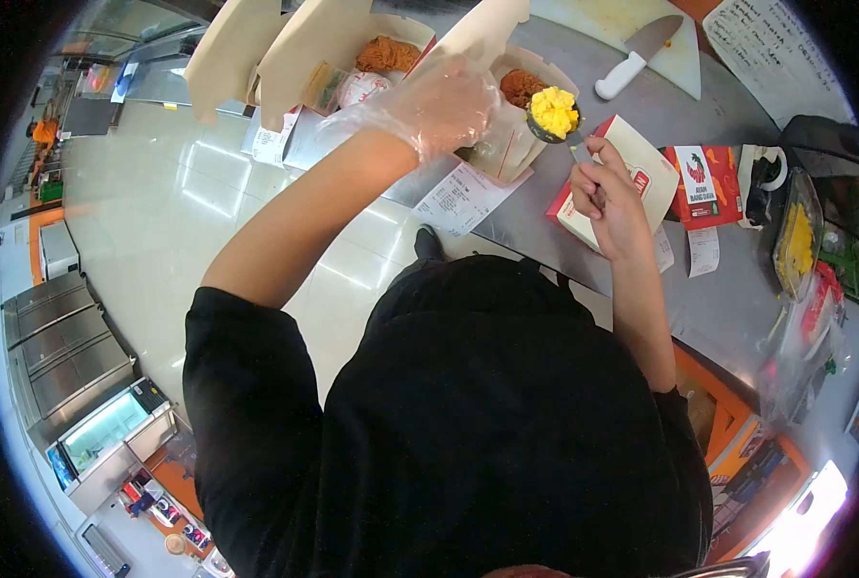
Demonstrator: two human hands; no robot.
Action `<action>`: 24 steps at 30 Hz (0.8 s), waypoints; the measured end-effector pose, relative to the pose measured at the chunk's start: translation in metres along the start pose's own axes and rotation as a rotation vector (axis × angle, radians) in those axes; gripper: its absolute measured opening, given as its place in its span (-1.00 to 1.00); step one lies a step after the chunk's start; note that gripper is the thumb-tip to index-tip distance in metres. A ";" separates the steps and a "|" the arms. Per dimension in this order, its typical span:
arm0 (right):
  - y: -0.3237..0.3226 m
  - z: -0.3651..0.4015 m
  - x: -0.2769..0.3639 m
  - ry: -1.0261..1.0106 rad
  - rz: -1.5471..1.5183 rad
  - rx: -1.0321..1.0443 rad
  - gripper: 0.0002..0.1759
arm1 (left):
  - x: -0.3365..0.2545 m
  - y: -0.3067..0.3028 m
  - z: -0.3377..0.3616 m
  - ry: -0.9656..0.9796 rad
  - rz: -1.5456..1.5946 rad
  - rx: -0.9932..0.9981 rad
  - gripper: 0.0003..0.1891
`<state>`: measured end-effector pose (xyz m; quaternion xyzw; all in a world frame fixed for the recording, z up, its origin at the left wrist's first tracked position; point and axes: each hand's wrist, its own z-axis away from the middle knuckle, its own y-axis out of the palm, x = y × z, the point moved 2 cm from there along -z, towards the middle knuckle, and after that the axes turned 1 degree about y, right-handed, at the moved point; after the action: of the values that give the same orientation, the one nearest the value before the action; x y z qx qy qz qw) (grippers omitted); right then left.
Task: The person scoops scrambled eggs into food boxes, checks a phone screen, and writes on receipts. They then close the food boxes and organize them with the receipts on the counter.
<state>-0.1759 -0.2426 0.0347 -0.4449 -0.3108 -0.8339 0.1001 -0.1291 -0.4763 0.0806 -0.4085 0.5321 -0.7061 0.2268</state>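
Observation:
My right hand (pixel 611 202) is closed around the handle of a dark ladle (pixel 535 128), its bowl heaped with yellow scrambled egg (pixel 554 111). The ladle hovers over the near edge of an open cardboard food box (pixel 507 154), which has a piece of fried chicken (pixel 521 87) in it. In a clear plastic glove, my left hand (pixel 454 104) is curled at that box's raised lid (pixel 492 34); the glove and hand partly hide the fingers. Left of it stands another open box with fried chicken (pixel 388 55) and a round wrapped item (pixel 362 89).
A white-handled knife (pixel 632 65) lies by the cutting board (pixel 685 72). Closed box (pixel 641 159) and red box (pixel 707 183) stand to the right. Receipts (pixel 460 197) hang over the counter's near edge. A clear container of yellow food (pixel 795 241) is at far right.

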 end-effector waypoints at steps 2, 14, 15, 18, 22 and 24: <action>0.003 -0.002 -0.006 -0.002 0.066 -0.005 -0.71 | -0.004 0.005 0.005 -0.150 -0.028 0.019 -0.76; -0.007 -0.005 -0.018 -0.062 -0.050 -0.055 -0.75 | -0.028 0.023 -0.025 0.014 0.252 -0.364 -0.72; -0.008 -0.005 -0.018 -0.067 -0.068 -0.051 -0.74 | -0.030 0.027 -0.027 0.039 0.151 -0.456 -0.76; -0.011 -0.005 -0.018 -0.066 -0.076 -0.044 -0.72 | -0.022 0.020 -0.023 0.045 0.237 -0.261 -0.66; -0.003 -0.001 -0.018 -0.056 0.020 -0.082 -0.71 | -0.006 0.015 -0.008 -0.122 0.283 0.102 -0.67; 0.001 -0.001 -0.023 -0.060 0.145 -0.107 -0.72 | -0.014 0.028 0.010 -0.425 -0.016 -0.028 -0.65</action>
<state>-0.1624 -0.2465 0.0167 -0.4956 -0.2357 -0.8263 0.1270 -0.1165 -0.4809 0.0507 -0.5557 0.4787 -0.5983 0.3225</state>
